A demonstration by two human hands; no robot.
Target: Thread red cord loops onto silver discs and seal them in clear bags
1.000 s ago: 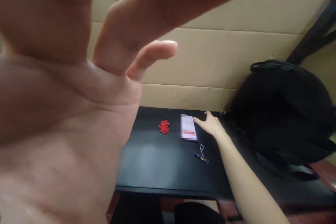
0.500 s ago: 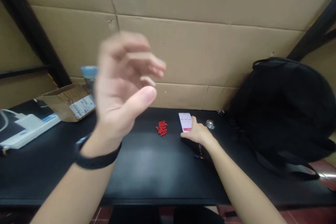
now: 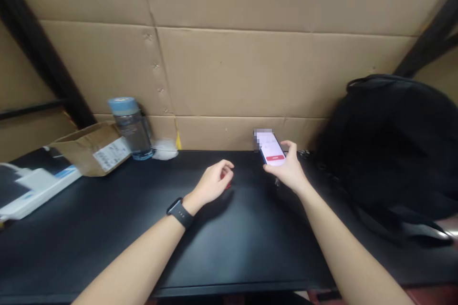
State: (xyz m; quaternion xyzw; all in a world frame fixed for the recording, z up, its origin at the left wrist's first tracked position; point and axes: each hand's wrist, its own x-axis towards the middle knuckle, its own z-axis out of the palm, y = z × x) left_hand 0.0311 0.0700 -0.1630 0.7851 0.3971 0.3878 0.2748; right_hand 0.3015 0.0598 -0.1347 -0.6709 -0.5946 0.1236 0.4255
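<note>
phone (image 3: 272, 149) gripped by right hand (image 3: 290, 171); left hand (image 3: 214, 182) curled over red bits (image 3: 228, 184); backpack (image 3: 390, 147) beside.

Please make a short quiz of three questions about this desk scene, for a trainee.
1. True or false: the right hand holds the phone lifted off the black table.
2. Which stands beside the cardboard box? A) water bottle B) kettle C) lamp
3. Fill in: the left hand rests over a small ____ thing on the table.

Key: 1 true; 2 A; 3 red. The red thing is mostly hidden, so whether the fingers grip it cannot be told.
</note>
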